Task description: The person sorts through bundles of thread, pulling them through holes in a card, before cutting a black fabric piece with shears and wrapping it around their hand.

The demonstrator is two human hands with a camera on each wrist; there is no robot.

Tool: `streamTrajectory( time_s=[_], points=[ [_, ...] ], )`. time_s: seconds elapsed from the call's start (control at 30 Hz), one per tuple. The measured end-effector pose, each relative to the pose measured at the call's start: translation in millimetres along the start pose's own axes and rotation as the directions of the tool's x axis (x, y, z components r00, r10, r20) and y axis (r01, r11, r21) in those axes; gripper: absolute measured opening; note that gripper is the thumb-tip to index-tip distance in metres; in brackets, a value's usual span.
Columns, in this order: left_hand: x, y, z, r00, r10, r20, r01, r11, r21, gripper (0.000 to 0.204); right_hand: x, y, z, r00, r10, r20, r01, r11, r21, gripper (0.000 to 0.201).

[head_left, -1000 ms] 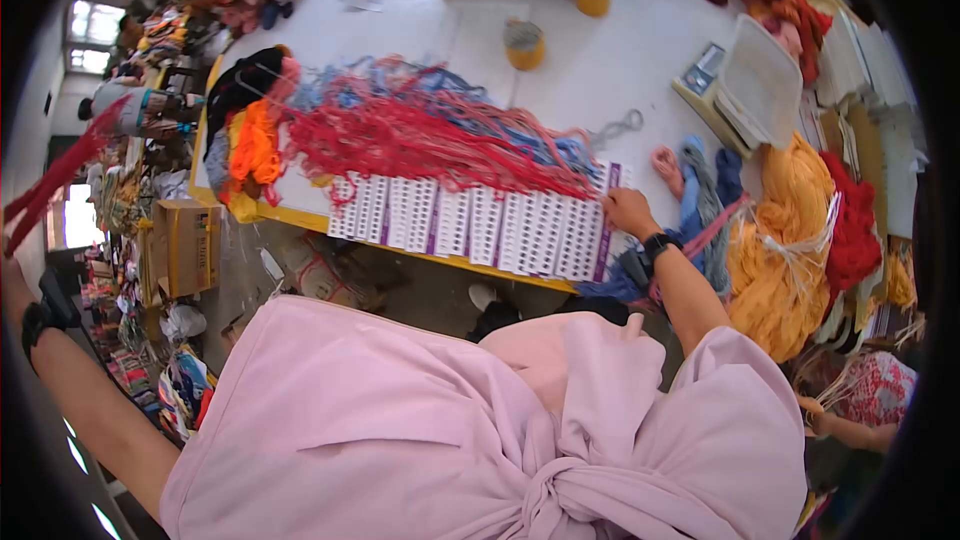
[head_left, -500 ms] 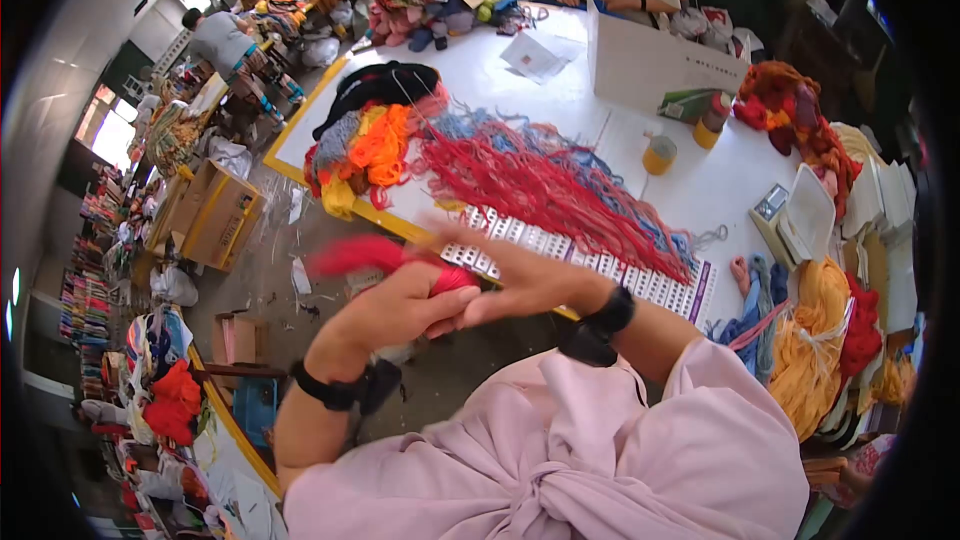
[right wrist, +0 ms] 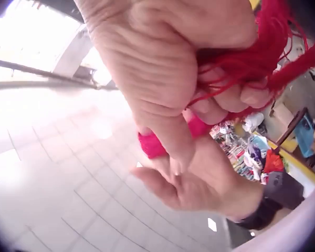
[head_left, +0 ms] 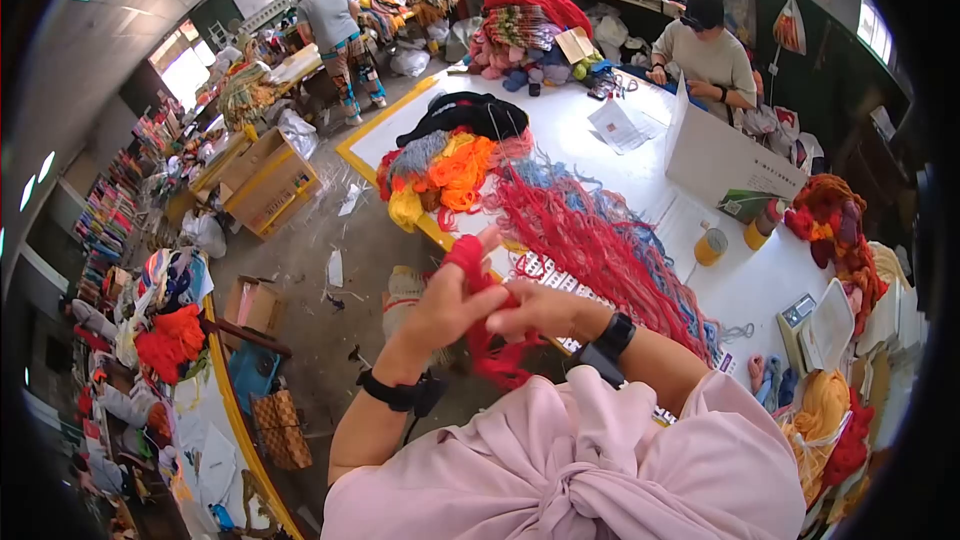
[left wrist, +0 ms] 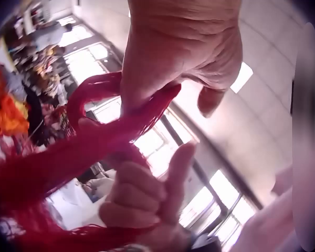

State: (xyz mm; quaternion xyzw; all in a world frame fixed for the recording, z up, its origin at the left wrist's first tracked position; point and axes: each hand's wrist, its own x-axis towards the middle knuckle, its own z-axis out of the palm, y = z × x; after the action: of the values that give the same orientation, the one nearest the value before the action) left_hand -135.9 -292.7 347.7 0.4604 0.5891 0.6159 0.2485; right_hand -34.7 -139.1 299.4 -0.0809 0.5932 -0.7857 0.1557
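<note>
Both hands are together in front of the pink apron with red yarn. My left hand (head_left: 450, 305) has the yarn (left wrist: 110, 136) looped around its fingers; its fingertips point up past the loop in the head view, and its thumb stretches toward the right hand. Curled fingers of my right hand (head_left: 548, 312) grip the strands, as the right wrist view shows, with the thumb lying along the left hand. Loose red yarn (head_left: 495, 355) hangs below the hands. Behind them, a long spread of red yarn (head_left: 590, 250) lies over blue yarn and white cards (head_left: 560, 280) with dark dots.
Orange yarn (head_left: 462, 175) and black yarn (head_left: 470, 118) lie at the near left corner of the white table (head_left: 640, 190). A tin (head_left: 711, 247), a white carton (head_left: 735, 155) and a scale (head_left: 798, 315) stand on it. A person (head_left: 705, 60) sits at the far side.
The left hand has come in from the far left with the red yarn. The right hand has left the cards and now grips the yarn beside it. The head view has tilted up.
</note>
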Motion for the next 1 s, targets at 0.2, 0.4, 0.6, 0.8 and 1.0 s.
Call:
streamTrajectory(
  time_s=[0.2,0.4,0.6,0.8,1.0],
  points=[
    [9.9,-10.4,-45.3,0.998,0.039,0.046,-0.059,0.793,0.606,0.053,-23.1,-0.3,-0.3,0.953,-0.086,-0.291,-0.088,0.840,-0.536,0.028],
    [22.7,-33.5,1.1,0.891,-0.321,0.320,0.304,0.947,0.102,0.069,-48.0,-17.6,7.8,0.772,-0.567,-0.288,0.146,0.599,-0.787,0.018],
    [29.1,-33.7,70.1,0.898,-0.122,0.423,0.103,0.992,0.068,0.049,-96.1,-3.2,10.5,0.677,-0.541,-0.500,-0.037,0.653,-0.757,0.031],
    [32.9,-24.5,122.5,0.815,-0.260,0.518,0.274,0.960,0.051,0.017,-149.4,50.8,16.8,0.622,-0.245,-0.744,0.310,0.949,-0.053,0.034],
    [56.9,-50.4,159.3,0.905,-0.127,0.405,0.135,0.991,0.009,0.012,-222.0,102.0,27.9,0.664,-0.120,-0.738,0.040,0.991,-0.125,0.034]
  ],
)
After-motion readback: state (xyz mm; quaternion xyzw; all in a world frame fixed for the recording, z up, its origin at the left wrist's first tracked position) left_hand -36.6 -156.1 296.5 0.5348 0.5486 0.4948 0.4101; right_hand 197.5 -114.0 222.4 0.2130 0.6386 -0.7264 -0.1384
